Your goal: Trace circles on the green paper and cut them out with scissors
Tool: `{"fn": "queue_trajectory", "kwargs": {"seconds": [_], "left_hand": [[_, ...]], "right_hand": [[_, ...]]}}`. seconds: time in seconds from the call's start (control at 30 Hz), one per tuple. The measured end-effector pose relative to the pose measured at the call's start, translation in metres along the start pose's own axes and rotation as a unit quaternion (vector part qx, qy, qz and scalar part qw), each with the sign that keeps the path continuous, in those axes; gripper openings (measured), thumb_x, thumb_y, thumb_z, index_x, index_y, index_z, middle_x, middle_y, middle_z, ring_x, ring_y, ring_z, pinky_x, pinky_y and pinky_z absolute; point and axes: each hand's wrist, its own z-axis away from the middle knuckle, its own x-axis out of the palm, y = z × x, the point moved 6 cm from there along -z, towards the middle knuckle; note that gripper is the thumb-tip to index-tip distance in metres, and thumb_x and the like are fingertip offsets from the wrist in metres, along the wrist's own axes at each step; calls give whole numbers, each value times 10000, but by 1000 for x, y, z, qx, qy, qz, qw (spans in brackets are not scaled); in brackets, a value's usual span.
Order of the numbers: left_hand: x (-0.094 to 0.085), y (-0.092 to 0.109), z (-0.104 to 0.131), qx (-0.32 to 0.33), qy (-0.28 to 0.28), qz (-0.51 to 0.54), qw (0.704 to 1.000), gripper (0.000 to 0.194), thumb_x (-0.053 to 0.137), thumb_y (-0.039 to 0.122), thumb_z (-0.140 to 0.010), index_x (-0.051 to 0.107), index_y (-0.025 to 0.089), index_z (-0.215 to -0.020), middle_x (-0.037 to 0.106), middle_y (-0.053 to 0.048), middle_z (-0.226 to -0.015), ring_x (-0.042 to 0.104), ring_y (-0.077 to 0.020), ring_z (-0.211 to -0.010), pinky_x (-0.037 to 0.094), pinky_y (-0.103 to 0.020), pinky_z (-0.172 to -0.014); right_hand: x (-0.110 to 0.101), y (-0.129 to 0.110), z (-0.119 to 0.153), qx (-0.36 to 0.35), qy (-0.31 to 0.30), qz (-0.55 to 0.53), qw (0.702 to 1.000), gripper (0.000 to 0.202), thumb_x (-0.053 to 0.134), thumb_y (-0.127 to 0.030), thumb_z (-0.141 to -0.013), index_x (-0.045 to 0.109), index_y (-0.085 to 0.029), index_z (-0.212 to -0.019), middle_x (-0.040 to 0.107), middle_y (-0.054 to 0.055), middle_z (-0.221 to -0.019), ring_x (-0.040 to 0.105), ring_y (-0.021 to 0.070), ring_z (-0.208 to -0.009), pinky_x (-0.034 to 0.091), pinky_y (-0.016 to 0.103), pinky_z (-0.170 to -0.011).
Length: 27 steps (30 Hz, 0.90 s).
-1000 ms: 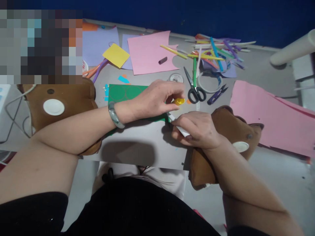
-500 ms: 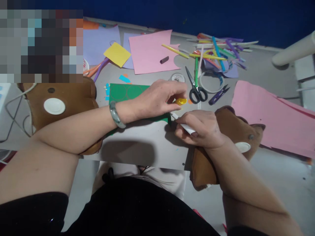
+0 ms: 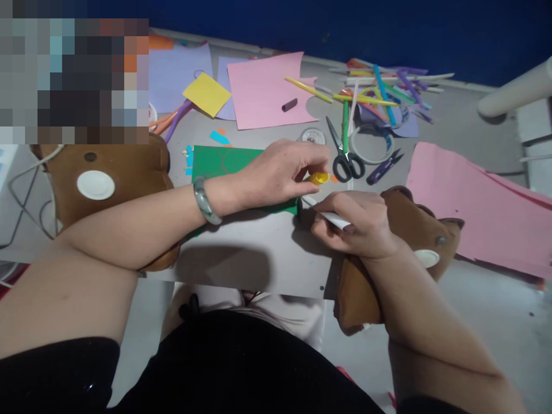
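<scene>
My left hand (image 3: 280,172) rests on a green sheet of paper (image 3: 219,162) marked with circles and pinches a small yellow cap (image 3: 319,177) at the sheet's right end. My right hand (image 3: 356,224) is closed around a white pen-like stick (image 3: 332,217), whose tip touches the green sheet's right edge just below the cap. A grey-green bangle (image 3: 206,201) sits on my left wrist. Both forearms lie over brown leather pads (image 3: 125,169).
Green-handled scissors (image 3: 342,155), purple snips (image 3: 383,166), a tape ring (image 3: 371,145) and a small round tin (image 3: 311,136) lie just beyond my hands. Pink sheets (image 3: 267,92), a yellow square (image 3: 207,94) and several coloured straws (image 3: 379,89) cover the far table. Another pink sheet (image 3: 483,207) lies right.
My right hand has slid slightly right along the green sheet's edge with the white stick. The left hand keeps its hold on the yellow cap.
</scene>
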Motion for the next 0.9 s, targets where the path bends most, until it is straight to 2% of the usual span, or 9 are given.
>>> {"fn": "queue_trajectory", "kwargs": {"seconds": [0.1, 0.2, 0.3, 0.37, 0.43, 0.5, 0.6, 0.7, 0.9], "left_hand": [[1, -1, 0, 0, -1, -1, 1000, 71, 778, 253, -930, 718, 230, -961, 763, -30, -912, 736, -216, -847, 571, -368, -808], [3, -3, 0, -5, -2, -5, 1000, 51, 760, 259, -944, 722, 238, -971, 760, -34, -937, 731, -222, -864, 568, -382, -820], [3, -2, -1, 1, -4, -9, 1000, 56, 768, 244, -926, 731, 243, -968, 756, -51, -963, 705, -230, -864, 558, -401, -814], [2, -1, -1, 4, -5, -13, 1000, 69, 782, 242, -909, 736, 243, -962, 755, -62, -982, 694, -238, -877, 554, -411, -816], [1, -2, -2, -1, -6, -16, 1000, 71, 786, 259, -910, 738, 247, -961, 756, -64, -1003, 700, -243, -903, 557, -413, -834], [2, -5, -2, -11, -8, -13, 1000, 67, 777, 278, -920, 739, 251, -968, 759, -62, -1017, 712, -244, -929, 563, -411, -856], [2, -9, -2, -12, 1, 4, 1000, 99, 773, 324, -915, 739, 251, -974, 758, -70, -999, 713, -251, -922, 563, -425, -842], [3, -12, -4, 4, 5, 27, 1000, 159, 788, 401, -907, 726, 262, -954, 753, -72, -974, 677, -248, -891, 557, -442, -812], [3, -18, -10, 42, 15, 67, 997, 290, 809, 535, -873, 654, 290, -882, 724, -51, -896, 532, -191, -775, 510, -438, -720]], "right_hand": [[-3, -1, -3, 0, 6, -5, 1000, 141, 597, -112, -834, 565, -238, -890, 573, -50, -604, 524, 117, -482, 446, 263, -523], [-9, 3, -3, 25, 46, -26, 998, 143, 622, -113, -813, 583, -238, -871, 586, -52, -597, 512, 104, -451, 421, 254, -475], [-16, 23, 1, 129, 125, -56, 982, 103, 640, -147, -793, 616, -244, -814, 671, -8, -636, 531, 123, -446, 379, 286, -429], [-15, 42, 9, 223, 177, -81, 955, 65, 647, -186, -790, 632, -248, -779, 712, 39, -672, 557, 154, -468, 385, 321, -435], [-8, 61, 19, 305, 210, -127, 920, 46, 672, -236, -816, 637, -250, -788, 685, 39, -641, 541, 159, -456, 397, 332, -437], [3, 74, 24, 345, 202, -162, 902, 102, 710, -313, -877, 635, -249, -851, 655, 11, -620, 503, 137, -422, 394, 316, -411], [19, 85, 23, 348, 157, -198, 903, 233, 704, -457, -1003, 612, -247, -963, 606, -35, -591, 490, 123, -428, 422, 303, -440], [32, 93, 19, 352, 127, -227, 899, 344, 705, -563, -1030, 574, -257, -945, 521, -82, -536, 479, 116, -432, 405, 288, -467], [55, 120, 10, 397, 38, -242, 884, 291, 670, -406, -1111, 541, -250, -902, 478, -111, -550, 441, 70, -505, 387, 238, -550]]}}
